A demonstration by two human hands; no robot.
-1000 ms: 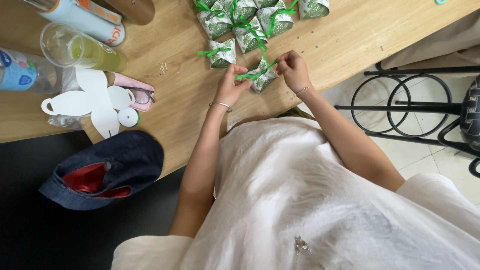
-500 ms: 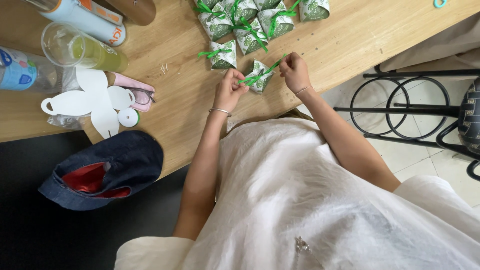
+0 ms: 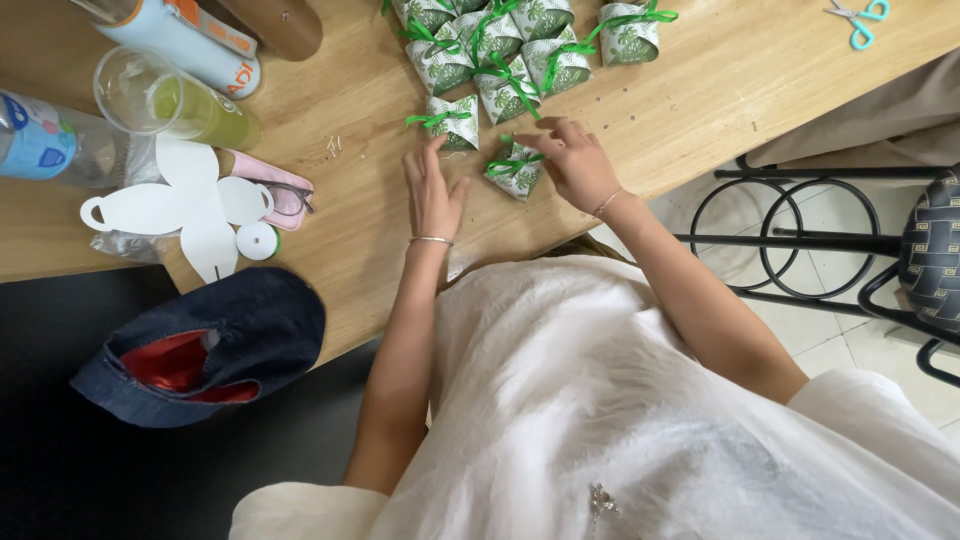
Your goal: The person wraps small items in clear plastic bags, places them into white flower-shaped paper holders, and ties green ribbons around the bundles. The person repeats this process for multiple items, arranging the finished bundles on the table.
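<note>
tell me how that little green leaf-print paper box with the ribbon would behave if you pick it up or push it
The small leaf-print paper box with green ribbon under the right hand looks folded from thin card, so probably very light and easily crushed. Its flat base suggests it would slide on the wooden table rather than roll. The ribbon looks floppy.

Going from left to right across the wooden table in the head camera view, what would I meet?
Plastic bottle → clear cup → white paper cutout → left hand → small green-ribboned box → right hand → turquoise scissors.
</note>
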